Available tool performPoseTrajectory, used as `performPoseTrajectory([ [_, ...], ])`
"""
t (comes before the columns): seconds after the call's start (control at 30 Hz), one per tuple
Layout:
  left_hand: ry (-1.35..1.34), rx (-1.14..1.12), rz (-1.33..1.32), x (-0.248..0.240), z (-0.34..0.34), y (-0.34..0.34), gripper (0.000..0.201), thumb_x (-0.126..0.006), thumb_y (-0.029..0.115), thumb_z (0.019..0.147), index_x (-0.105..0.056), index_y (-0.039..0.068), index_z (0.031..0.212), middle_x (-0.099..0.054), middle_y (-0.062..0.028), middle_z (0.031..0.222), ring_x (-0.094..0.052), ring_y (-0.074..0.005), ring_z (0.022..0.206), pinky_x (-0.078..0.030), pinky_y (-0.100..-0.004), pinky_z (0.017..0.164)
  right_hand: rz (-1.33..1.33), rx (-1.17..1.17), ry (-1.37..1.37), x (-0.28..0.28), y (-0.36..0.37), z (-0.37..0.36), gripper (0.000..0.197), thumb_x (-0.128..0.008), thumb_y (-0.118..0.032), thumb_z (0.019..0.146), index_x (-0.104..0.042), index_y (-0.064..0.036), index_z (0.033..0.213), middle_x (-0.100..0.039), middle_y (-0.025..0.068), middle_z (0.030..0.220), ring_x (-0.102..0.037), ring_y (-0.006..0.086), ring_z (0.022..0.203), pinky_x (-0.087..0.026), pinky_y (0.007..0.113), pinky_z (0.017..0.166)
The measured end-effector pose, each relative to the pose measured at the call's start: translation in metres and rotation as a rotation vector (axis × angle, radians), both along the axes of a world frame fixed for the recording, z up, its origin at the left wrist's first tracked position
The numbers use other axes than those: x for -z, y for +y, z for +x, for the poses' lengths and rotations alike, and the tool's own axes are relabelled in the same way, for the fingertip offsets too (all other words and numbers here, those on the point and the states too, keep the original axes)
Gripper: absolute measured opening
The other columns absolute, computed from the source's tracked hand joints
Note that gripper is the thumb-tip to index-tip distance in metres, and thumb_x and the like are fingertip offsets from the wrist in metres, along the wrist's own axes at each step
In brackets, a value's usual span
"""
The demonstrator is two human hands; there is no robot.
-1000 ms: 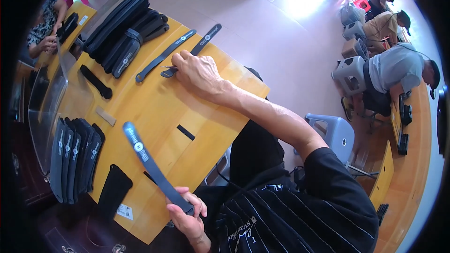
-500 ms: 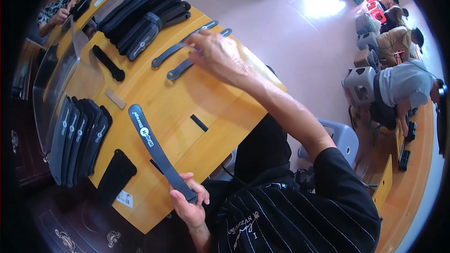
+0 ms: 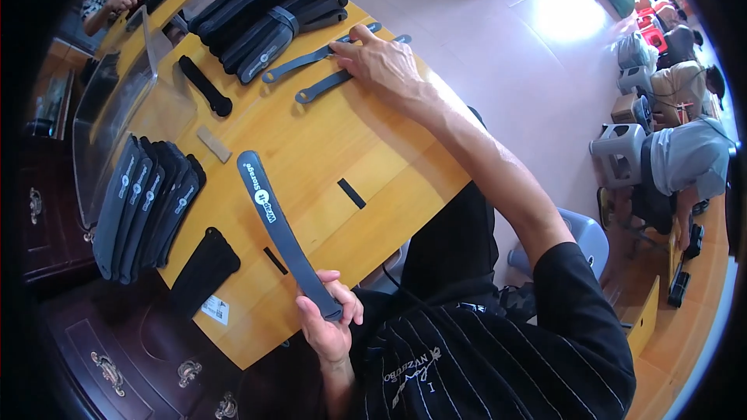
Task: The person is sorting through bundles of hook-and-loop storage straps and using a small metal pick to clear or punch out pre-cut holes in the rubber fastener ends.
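In my left hand [image 3: 331, 323], fingers and thumb are closed on one end of a grey strap [image 3: 286, 245] with white print, its far end raised over the table. My right hand [image 3: 381, 66] reaches across the table, fingers apart, its fingertips on a grey strap with a holed end [image 3: 299, 64]. Beside it lies a second grey strap [image 3: 323, 87], partly covered by that hand. Short black strips, one on the right [image 3: 351, 194] and one behind the held strap [image 3: 275, 260], lie on the yellow wooden table [image 3: 311, 163].
Dark strap bundles [image 3: 268, 12] lie at the far edge, with a black rolled strap [image 3: 205, 85] nearby. Printed grey straps [image 3: 148, 202] and a black strap stack [image 3: 206, 268] line the left. A clear plastic panel [image 3: 148, 62] stands there. Another person's hands [image 3: 124, 0] work beyond.
The whole view has shifted, moving the table up and right. My right hand has come down onto the flat straps, which have slid slightly away. My left hand keeps its strap.
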State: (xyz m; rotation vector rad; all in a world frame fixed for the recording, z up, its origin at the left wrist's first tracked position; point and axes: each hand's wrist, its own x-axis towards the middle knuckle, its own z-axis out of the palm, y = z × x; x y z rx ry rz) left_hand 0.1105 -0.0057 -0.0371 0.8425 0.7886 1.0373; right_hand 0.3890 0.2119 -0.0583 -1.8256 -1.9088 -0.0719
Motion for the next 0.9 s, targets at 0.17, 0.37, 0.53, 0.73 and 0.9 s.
performPoseTrajectory([
  [0.17, -0.164, 0.018, -0.04, -0.003, 0.003, 0.0, 0.057, -0.027, 0.055, 0.102, -0.046, 0.003, 0.115, -0.039, -0.0022, 0.057, -0.034, -0.0118, 0.045, -0.034, -0.0264, 0.041, -0.084, -0.047, -0.05, -0.005, 0.002, -0.003, 0.034, -0.057, -0.035, 0.094, -0.062, -0.0222, 0.125, -0.058, 0.0086, 0.12, -0.068, 0.0256, 0.088, -0.055, 0.039, 0.067],
  [0.37, -0.189, -0.015, 0.001, -0.005, 0.012, 0.006, 0.047, -0.032, 0.05, 0.103, -0.046, 0.009, 0.122, -0.054, -0.0102, 0.075, -0.049, -0.0195, 0.063, -0.044, -0.0357, 0.062, 0.103, 0.014, 0.203, -0.051, -0.083, -0.031, 0.029, -0.056, -0.028, 0.096, -0.054, -0.0059, 0.115, -0.06, 0.0134, 0.1, -0.066, 0.0316, 0.082, -0.052, 0.04, 0.07],
  [0.53, -0.145, -0.071, 0.061, -0.013, 0.017, 0.026, 0.041, -0.044, 0.038, 0.102, -0.039, 0.005, 0.126, -0.063, -0.027, 0.099, -0.061, -0.029, 0.085, -0.049, -0.0403, 0.079, -0.117, -0.226, 0.584, -0.078, -0.18, -0.055, 0.015, -0.061, -0.011, 0.092, -0.06, -0.0022, 0.104, -0.061, 0.0121, 0.088, -0.061, 0.0259, 0.071, -0.048, 0.034, 0.064],
  [0.73, -0.154, -0.105, 0.158, -0.018, 0.037, 0.04, 0.035, -0.049, 0.029, 0.101, -0.044, 0.004, 0.127, -0.062, -0.0248, 0.11, -0.064, -0.0314, 0.096, -0.054, -0.0394, 0.085, -0.181, -0.276, 0.886, -0.081, -0.229, -0.069, 0.022, -0.066, -0.002, 0.086, -0.066, -0.0017, 0.109, -0.062, 0.0084, 0.085, -0.059, 0.0163, 0.072, -0.046, 0.027, 0.063],
  [0.9, -0.121, -0.135, 0.181, -0.017, 0.051, 0.041, 0.03, -0.047, 0.022, 0.102, -0.044, 0.004, 0.126, -0.06, -0.0218, 0.117, -0.061, -0.0365, 0.111, -0.052, -0.0474, 0.096, -0.176, -0.242, 0.837, -0.069, -0.234, -0.073, 0.023, -0.068, -0.004, 0.086, -0.067, -0.0031, 0.109, -0.061, 0.0077, 0.082, -0.058, 0.0159, 0.067, -0.047, 0.027, 0.06],
])
